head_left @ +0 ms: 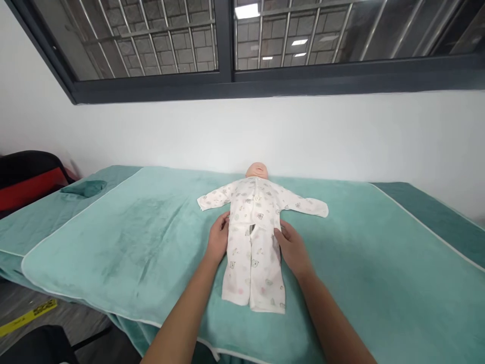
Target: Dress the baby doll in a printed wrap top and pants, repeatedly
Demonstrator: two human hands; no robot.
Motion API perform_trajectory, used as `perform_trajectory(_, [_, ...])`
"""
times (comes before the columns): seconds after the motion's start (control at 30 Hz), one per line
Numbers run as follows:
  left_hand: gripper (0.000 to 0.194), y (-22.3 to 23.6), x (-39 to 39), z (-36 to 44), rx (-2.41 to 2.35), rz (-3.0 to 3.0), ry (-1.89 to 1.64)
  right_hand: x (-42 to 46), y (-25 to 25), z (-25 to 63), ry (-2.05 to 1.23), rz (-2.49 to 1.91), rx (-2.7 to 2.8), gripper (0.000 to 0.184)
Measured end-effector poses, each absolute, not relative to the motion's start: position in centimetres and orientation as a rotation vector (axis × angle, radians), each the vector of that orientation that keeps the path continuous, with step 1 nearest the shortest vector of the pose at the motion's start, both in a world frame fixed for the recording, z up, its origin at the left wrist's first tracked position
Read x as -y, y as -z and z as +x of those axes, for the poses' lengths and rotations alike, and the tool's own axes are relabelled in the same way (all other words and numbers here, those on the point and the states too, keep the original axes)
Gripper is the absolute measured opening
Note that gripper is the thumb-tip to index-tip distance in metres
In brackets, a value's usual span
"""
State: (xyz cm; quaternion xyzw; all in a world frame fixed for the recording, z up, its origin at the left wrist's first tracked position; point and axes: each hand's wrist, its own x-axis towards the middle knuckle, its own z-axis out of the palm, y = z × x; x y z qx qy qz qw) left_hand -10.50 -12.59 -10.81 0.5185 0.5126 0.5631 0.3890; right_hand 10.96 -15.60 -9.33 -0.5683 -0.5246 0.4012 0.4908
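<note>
A baby doll (257, 170) lies on its back, dressed in a white long-sleeved baby top (246, 202) with small animal prints. Below the top are matching white baby pants (238, 273), with a small dark gap between the two at the middle of the waist. My left hand (219, 236) is closed at the left waist edge of the pants, its fingertips partly hidden by the cloth. On the other side my right hand (294, 248) grips the right waist edge, thumb on top of the fabric. Both sleeves lie spread outward.
A teal blanket (113, 242) with white piping covers the table, over a darker teal cover (428, 212). Behind it rise a white wall (159, 134) and a dark-framed window (227, 83). A black and red chair (32, 184) stands left; another black seat (36, 346) is at lower left.
</note>
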Motion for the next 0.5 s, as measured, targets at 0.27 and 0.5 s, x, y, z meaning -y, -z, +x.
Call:
perform_trajectory(0.27, [0.029,10.0,16.1,-11.7,-1.479,1.491,-1.358,17.2,9.1,11.2,-0.635,-1.622,1.244,0.04])
perform_trajectory(0.5, [0.03,13.4,30.4,-15.5,-1.652,1.73,-1.269,21.9,11.9,12.7,-0.234,-1.587,1.847,0.031])
